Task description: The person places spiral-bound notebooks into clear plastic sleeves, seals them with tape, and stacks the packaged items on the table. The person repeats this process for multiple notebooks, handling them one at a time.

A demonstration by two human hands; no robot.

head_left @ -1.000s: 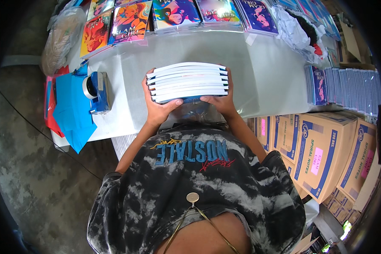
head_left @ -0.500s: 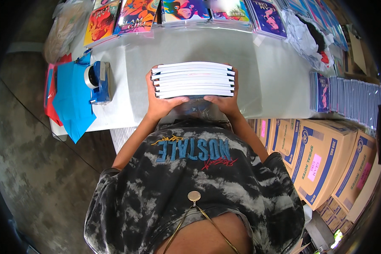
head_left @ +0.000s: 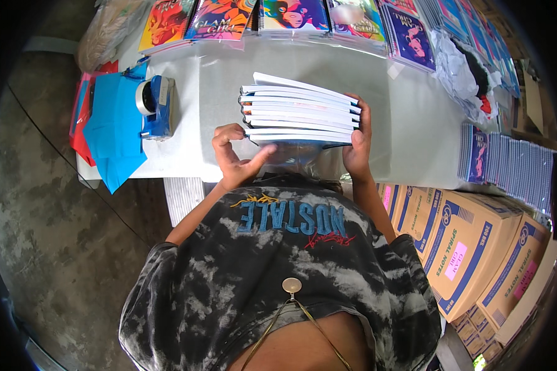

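Note:
A stack of spiral-bound notebooks (head_left: 300, 111) stands over the table in front of me, its white page edges facing up and the black spirals at the left end. The farthest notebook tilts away from the others at the left, and a gap shows ahead of the nearest ones. My right hand (head_left: 359, 145) grips the right end, thumb on the near side and fingers round the far side. At the near left corner is my left hand (head_left: 234, 157), its thumb stretched apart from the bent forefinger, which touches the spiral edge.
Colourful notebooks (head_left: 294, 15) line the table's far side. At left sit a blue tape dispenser (head_left: 161, 108) and blue sheets (head_left: 112, 123). Crumpled plastic (head_left: 455, 74) and a long row of notebooks (head_left: 517, 164) lie at right. Cardboard boxes (head_left: 470, 247) stand below the table's right edge.
The even stack has loosened and fanned at its left end. My left hand has slid back from its side to the near corner, thumb and forefinger parting; my right hand still grips.

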